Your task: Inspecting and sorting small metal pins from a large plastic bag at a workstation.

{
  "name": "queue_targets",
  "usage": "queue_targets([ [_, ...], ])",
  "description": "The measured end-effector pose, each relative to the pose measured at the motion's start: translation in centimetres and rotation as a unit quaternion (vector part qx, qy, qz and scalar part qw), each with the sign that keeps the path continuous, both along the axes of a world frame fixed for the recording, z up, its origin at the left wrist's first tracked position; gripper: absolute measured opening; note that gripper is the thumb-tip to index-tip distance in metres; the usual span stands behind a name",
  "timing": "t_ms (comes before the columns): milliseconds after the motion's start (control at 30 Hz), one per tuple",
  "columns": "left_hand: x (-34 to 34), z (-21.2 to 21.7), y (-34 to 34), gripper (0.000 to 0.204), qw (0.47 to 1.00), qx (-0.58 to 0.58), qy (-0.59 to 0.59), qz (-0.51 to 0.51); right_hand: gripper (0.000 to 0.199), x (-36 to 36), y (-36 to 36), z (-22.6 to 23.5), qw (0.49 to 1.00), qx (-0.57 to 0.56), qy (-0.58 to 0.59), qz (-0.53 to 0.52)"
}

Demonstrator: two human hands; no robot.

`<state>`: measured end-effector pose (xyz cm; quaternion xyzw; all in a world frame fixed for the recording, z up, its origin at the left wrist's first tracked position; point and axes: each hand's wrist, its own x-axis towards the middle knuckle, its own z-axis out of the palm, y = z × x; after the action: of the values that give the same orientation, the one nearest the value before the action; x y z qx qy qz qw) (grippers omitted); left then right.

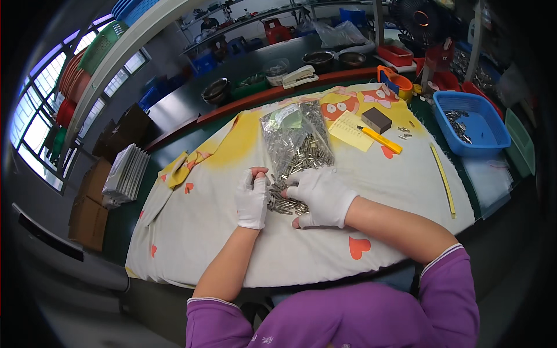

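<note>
A clear plastic bag (290, 130) full of small silvery metal parts lies on the cloth in front of me, its near end spilling a loose pile of parts (284, 205). At the pile's left side is my left hand (252, 200) in a white fingerless-tip glove, its fingers curled closed. Whatever it may hold is hidden. My right hand (326, 198), gloved the same way, rests palm down over the pile's right side. Its thumb and fingers are apart, with fingertips touching the parts.
Beyond the bag lie a yellow paper slip (350, 132), a dark block (377, 120) and a yellow cutter knife (382, 140). A blue basin (471, 124) with metal parts stands right. Thin yellow strip (442, 180) lies near the cloth's right edge. White stacked panels (125, 174) stand left.
</note>
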<state>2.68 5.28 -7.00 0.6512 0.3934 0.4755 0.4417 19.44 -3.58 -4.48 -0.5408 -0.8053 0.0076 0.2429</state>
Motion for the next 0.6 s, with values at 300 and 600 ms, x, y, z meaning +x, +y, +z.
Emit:
queue_targets([
  [300,0.3,-0.1,-0.8,0.011,0.997,-0.054,-0.010,-0.055,0.017,5.4,1.0,-0.1,0.988,0.009,0.151,0.011],
  [600,1.0,0.9,-2.0,0.011,0.998,0.004,0.026,-0.063,0.019,5.3,-1.2,-0.1,0.985,-0.108,0.079,-0.107],
])
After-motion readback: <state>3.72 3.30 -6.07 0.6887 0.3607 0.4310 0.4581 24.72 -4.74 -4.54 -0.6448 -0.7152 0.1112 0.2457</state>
